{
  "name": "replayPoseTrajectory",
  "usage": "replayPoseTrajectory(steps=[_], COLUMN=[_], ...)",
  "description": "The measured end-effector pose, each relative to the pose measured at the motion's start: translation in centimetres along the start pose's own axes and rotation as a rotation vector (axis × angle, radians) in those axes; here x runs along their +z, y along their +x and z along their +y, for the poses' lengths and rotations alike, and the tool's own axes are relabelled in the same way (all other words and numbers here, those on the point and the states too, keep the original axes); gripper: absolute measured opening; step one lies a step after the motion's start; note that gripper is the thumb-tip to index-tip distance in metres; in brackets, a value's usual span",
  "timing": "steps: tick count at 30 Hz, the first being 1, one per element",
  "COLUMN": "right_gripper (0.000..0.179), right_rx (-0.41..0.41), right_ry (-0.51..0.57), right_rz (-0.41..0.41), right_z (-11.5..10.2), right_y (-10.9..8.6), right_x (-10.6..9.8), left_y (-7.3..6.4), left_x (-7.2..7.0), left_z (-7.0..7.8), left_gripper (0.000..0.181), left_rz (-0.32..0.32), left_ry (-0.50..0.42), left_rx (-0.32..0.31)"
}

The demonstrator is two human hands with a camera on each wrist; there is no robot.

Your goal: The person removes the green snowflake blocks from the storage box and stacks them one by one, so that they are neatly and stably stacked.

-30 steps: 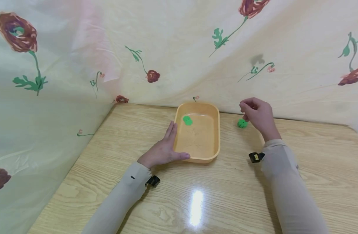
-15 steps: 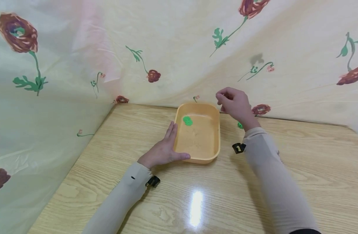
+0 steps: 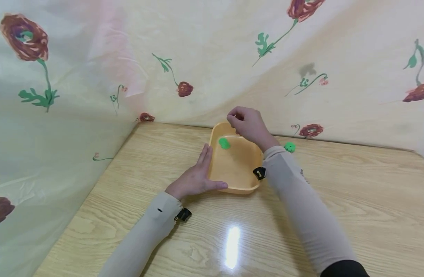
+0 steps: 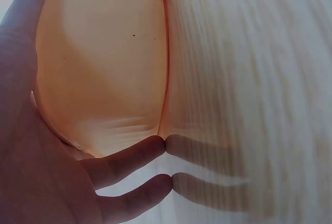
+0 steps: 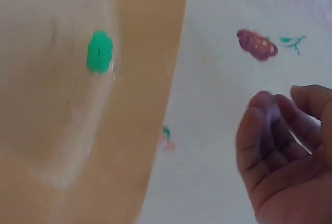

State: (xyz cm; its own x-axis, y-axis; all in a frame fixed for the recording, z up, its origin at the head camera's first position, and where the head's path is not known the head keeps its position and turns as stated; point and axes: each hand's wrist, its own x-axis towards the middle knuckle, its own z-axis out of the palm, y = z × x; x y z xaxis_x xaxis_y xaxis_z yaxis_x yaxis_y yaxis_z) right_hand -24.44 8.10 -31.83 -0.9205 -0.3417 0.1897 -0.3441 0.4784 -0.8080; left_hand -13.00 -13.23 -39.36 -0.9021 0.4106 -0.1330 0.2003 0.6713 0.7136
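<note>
An orange plastic tray (image 3: 232, 169) sits on the wooden table against the backdrop. Near its back left corner lies a small green scalloped disc (image 3: 224, 143), also seen in the right wrist view. My left hand (image 3: 192, 180) lies around the tray's front left corner, straight fingers along the left side and thumb along the front rim. Above the tray's back edge hovers my right hand (image 3: 249, 125), fingers bent and thumb close to the fingertips. In the right wrist view nothing shows between those fingers; something small could be hidden. Another green disc (image 3: 289, 147) rests right of the tray.
A pale cloth with printed red flowers (image 3: 184, 89) hangs behind the table and along its left side. Bare wood surface (image 3: 354, 184) extends to the right of the tray. My right forearm (image 3: 302, 207) crosses the table in front.
My right hand has moved left, from above the green disc on the table to over the tray's back edge. That disc is uncovered again. My left hand stays against the tray.
</note>
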Motion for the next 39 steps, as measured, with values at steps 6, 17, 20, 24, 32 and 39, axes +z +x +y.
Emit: replayPoseTrajectory(steps=[6, 17, 20, 24, 32, 39], right_gripper=[0.023, 0.021, 0.015, 0.017, 0.024, 0.019], right_rx=[-0.015, 0.128, 0.164, 0.222, 0.277, 0.269], right_ry=[-0.088, -0.141, -0.231, -0.278, -0.308, -0.315], right_rz=[-0.032, -0.183, -0.245, -0.328, -0.365, -0.377], right_z=[0.5, 4.3, 5.3, 5.9, 5.9, 5.9], right_y=[0.4, 1.1, 1.4, 1.4, 1.3, 1.3], right_x=[1.3, 3.5, 3.9, 4.1, 4.5, 4.7], left_y=[0.2, 0.2, 0.1, 0.0, 0.0, 0.0], left_x=[0.1, 0.2, 0.1, 0.0, 0.1, 0.2], left_z=[0.4, 0.6, 0.6, 0.5, 0.4, 0.5], left_gripper=[0.129, 0.13, 0.13, 0.13, 0.13, 0.13], left_rz=[-0.001, -0.001, 0.003, -0.001, 0.003, 0.003], left_ry=[0.01, 0.041, 0.046, 0.05, 0.04, 0.026], left_rx=[0.001, -0.002, -0.006, -0.013, -0.012, -0.007])
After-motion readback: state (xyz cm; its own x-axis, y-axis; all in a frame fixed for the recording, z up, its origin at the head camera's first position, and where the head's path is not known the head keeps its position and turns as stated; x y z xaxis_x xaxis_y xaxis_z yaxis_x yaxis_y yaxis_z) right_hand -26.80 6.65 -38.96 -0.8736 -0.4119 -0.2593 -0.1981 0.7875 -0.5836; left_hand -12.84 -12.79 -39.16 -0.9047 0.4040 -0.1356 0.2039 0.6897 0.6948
